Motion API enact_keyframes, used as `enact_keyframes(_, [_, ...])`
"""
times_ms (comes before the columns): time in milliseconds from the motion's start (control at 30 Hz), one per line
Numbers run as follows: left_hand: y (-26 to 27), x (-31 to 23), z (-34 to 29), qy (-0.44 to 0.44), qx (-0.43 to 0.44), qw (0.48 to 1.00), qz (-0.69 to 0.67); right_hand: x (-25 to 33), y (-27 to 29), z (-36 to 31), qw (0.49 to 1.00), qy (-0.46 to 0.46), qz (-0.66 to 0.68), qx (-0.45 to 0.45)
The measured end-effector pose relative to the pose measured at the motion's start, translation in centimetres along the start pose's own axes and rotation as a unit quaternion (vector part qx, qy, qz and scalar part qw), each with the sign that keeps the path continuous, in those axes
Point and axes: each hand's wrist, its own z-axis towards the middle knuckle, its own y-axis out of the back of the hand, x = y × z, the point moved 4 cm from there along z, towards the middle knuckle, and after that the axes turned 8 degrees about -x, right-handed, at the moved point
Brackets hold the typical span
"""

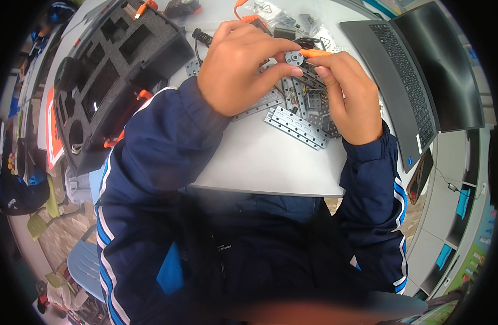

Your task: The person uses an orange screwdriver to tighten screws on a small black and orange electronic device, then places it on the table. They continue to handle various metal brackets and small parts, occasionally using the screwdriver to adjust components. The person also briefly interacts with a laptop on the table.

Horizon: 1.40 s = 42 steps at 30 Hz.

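Observation:
Above the far part of the table, my left hand (241,62) pinches a small round grey metal hub (295,58) with several holes between thumb and fingertips. My right hand (349,89) is closed just to its right, its fingertips almost against the hub. Along my right index finger lies a slim orange piece (315,53) that reaches the hub's edge; its full shape is hidden. Below the hands, grey perforated metal channels (297,128) lie in a pile with dark plates and small parts (315,99).
A black case with foam cutouts (105,76) stands at the left. An open laptop (403,81) sits at the right. Clear plastic bags (309,24), an orange coiled cable (254,20) and a black coiled cable (202,37) lie at the back of the white table (270,168).

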Motion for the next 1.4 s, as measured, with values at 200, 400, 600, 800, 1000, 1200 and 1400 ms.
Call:
enact_keyframes(200, [-0.05,-0.09,0.00,0.007,0.010,1.000,0.001,-0.28,-0.01,-0.24,1.000,0.003,0.002,-0.005])
enact_keyframes(400, [-0.02,-0.22,0.06,0.010,0.018,1.000,-0.008,-0.29,0.15,-0.31,1.000,-0.023,-0.005,0.003])
enact_keyframes(600, [0.00,-0.29,0.04,0.022,0.024,0.999,-0.019,-0.23,0.15,-0.35,0.997,-0.077,0.015,0.005])
enact_keyframes(800, [0.04,-0.19,0.15,0.030,0.024,0.999,0.003,-0.08,0.02,-0.15,1.000,-0.027,0.008,0.014])
enact_keyframes(1000, [0.03,-0.27,0.20,0.026,0.031,0.999,0.004,-0.33,0.07,-0.33,0.999,-0.029,0.005,0.014])
enact_keyframes(1200, [0.01,-0.30,0.10,0.025,0.036,0.999,-0.001,-0.33,0.08,-0.32,0.999,-0.039,0.016,0.004])
enact_keyframes(1400, [-0.08,-0.07,0.05,0.021,0.024,1.000,0.003,-0.07,0.10,-0.15,1.000,0.000,0.011,-0.011])
